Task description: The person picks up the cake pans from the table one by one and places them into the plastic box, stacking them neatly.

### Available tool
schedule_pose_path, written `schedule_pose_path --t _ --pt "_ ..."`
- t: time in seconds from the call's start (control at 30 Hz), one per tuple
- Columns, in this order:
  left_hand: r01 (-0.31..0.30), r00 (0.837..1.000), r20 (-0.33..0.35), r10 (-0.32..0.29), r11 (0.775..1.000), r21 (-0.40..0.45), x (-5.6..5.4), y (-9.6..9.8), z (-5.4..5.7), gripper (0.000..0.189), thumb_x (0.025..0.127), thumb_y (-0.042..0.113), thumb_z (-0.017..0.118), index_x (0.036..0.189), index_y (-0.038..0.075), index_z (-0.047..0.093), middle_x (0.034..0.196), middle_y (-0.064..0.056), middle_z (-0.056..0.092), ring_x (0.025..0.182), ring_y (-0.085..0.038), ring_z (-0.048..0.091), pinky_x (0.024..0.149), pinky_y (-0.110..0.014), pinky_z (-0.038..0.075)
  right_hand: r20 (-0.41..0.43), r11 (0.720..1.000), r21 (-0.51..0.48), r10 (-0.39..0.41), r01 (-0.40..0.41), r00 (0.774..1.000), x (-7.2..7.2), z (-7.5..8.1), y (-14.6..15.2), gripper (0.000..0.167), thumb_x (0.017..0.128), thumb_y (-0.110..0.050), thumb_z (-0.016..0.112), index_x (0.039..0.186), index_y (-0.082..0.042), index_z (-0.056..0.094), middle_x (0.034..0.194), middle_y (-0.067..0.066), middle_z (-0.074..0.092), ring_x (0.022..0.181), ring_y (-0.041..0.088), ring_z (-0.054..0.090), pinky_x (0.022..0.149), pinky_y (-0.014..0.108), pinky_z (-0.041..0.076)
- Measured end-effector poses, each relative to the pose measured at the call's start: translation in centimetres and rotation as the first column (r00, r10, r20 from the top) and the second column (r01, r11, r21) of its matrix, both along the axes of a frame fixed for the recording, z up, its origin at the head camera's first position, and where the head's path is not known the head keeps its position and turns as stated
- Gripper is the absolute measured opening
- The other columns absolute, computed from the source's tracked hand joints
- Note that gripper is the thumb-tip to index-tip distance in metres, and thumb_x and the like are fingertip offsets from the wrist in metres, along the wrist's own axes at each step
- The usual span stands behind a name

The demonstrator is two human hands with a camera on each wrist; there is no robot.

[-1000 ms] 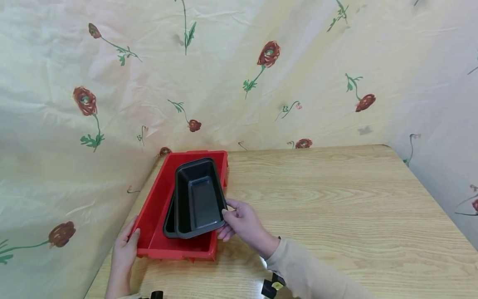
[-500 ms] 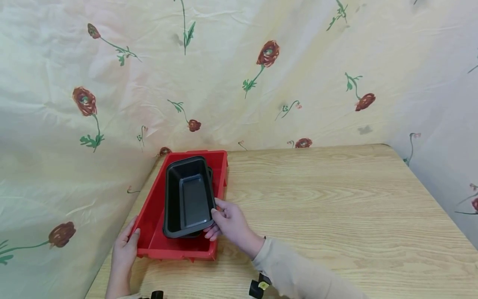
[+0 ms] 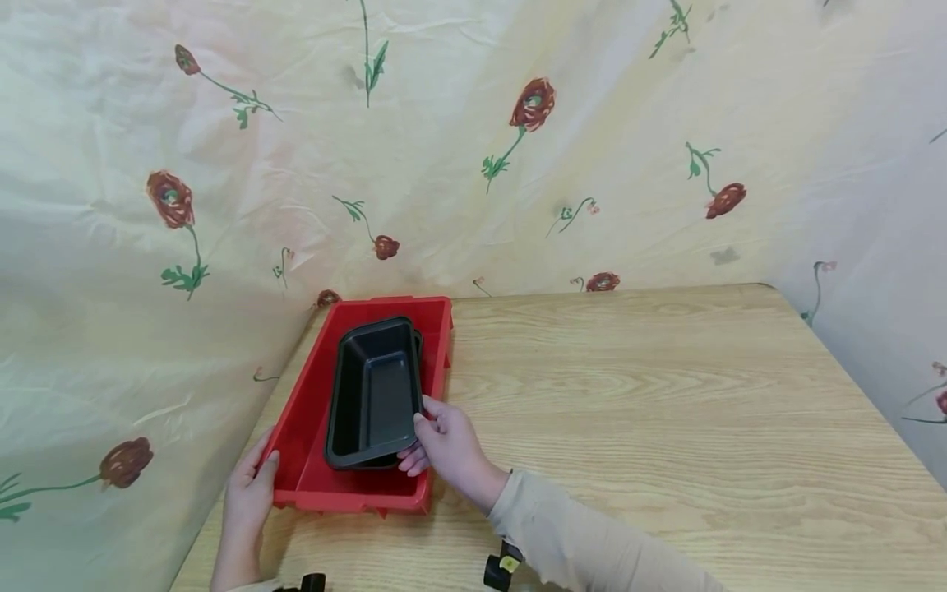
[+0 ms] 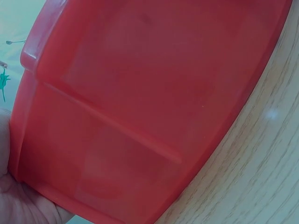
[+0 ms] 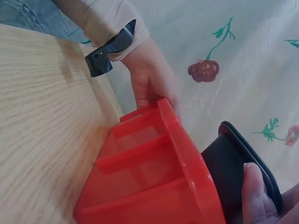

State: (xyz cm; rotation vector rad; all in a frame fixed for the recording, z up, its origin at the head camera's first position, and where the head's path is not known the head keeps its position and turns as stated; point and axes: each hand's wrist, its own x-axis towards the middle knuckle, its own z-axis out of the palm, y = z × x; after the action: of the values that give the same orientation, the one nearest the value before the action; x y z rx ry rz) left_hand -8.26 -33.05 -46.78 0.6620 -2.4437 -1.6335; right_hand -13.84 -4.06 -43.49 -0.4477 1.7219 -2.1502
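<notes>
A black loaf pan [image 3: 388,395] sits at a slight tilt inside the red bin [image 3: 299,460]. My right hand [image 3: 451,444] pinches its near right corner, thumb on the rim and fingers underneath. Below it the dark edge of a second pan [image 3: 419,341] peeks out, mostly hidden. With my left hand [image 3: 247,493] I grip the bin's near left corner, thumb over the rim. In the left wrist view the bin's outer wall [image 4: 131,102] fills most of the picture. The right wrist view shows the pan's side [image 5: 229,172] rising above the bin's ribbed wall [image 5: 140,172].
The bin stands at the left end of a wood-grain table [image 3: 629,411], which stretches away to the right. A flower-printed cloth [image 3: 444,164] hangs behind it and along both sides. Black wrist straps [image 3: 503,566] sit on the forearms.
My right hand has moved left with the upper loaf pan, which now covers more of the pan beneath it and sits slightly lower. The left hand and the bin have stayed put.
</notes>
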Motion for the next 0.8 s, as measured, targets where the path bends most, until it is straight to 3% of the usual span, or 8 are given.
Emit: schedule_pose_path --t 0.07,0.23,0.47,0.57,0.8 --pt "-0.002 1.000 0.001 0.002 1.000 0.003 0.0 0.0 0.0 0.053 0.113 0.018 0.040 0.164 0.012 0.028 0.162 -0.026 0.032 0.138 -0.046 0.042 0.092 -0.025 0.048 0.000 1.000 0.008 -0.006 0.006 1.000 -0.1 -0.2 -0.2 0.041 0.109 -0.002 0.048 0.149 0.007 0.047 0.089 0.033 0.070 0.059 0.020 0.070 0.059 0.032 0.060" --pt "-0.006 1.000 -0.021 0.007 0.999 0.034 0.0 0.0 -0.1 0.052 0.113 0.016 0.039 0.164 0.010 0.030 0.163 -0.025 0.031 0.140 -0.043 0.040 0.075 -0.005 0.042 0.007 1.000 0.023 -0.020 0.020 1.000 -0.1 -0.3 -0.6 0.043 0.108 -0.002 0.050 0.150 0.007 0.045 0.090 0.033 0.070 0.059 0.022 0.070 0.060 0.033 0.060" --pt "-0.018 1.000 -0.005 0.018 0.999 0.031 0.1 0.1 -0.1 0.052 0.113 0.016 0.039 0.164 0.012 0.030 0.164 -0.024 0.031 0.141 -0.043 0.039 0.073 -0.005 0.041 0.050 0.999 0.011 -0.054 0.053 0.997 0.2 -0.4 -1.3 0.052 0.108 -0.003 0.050 0.155 0.011 0.033 0.087 0.030 0.071 0.062 0.028 0.072 0.060 0.034 0.060" --pt "-0.021 1.000 -0.004 0.021 0.999 0.035 0.1 0.1 -0.1 0.052 0.113 0.016 0.039 0.164 0.012 0.030 0.164 -0.024 0.031 0.141 -0.043 0.039 0.073 -0.006 0.042 0.062 0.998 -0.001 -0.058 0.058 0.996 0.2 -0.3 -1.6 0.051 0.108 -0.004 0.051 0.154 0.011 0.035 0.087 0.029 0.072 0.064 0.030 0.073 0.061 0.035 0.060" --pt "-0.021 1.000 -0.001 0.021 0.999 0.038 0.0 0.1 -0.1 0.052 0.113 0.017 0.039 0.164 0.013 0.030 0.164 -0.024 0.031 0.141 -0.044 0.039 0.071 -0.005 0.041 0.125 0.998 0.005 -0.065 0.065 0.990 0.3 -0.3 -2.0 0.057 0.108 -0.006 0.052 0.156 0.012 0.028 0.087 0.026 0.072 0.066 0.028 0.073 0.063 0.036 0.061"
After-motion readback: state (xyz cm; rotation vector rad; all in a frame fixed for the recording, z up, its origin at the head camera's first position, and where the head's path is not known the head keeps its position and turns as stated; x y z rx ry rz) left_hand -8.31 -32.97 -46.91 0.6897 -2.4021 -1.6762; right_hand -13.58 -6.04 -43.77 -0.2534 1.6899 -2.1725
